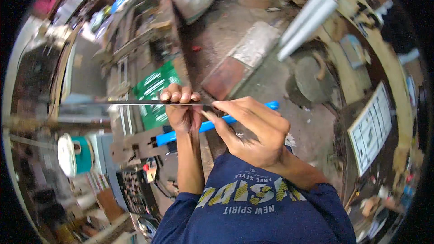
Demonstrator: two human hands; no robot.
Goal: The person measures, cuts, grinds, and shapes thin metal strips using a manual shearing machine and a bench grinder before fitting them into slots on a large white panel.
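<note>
A thin strip (144,102) lies level across the frame's left and centre.
Before me, the left hand (183,119) grips it mid-frame; a blue tube (208,125) slants behind; right of centre, the right hand's (255,129) fingertips meet its end, pinching or not, I can't tell.

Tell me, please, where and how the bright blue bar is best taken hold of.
Probably grip the bright blue bar near its right end, from the right: it is straight and slender, and that end shows past the right hand, while the left forearm crosses in front nearer the other end.
</note>
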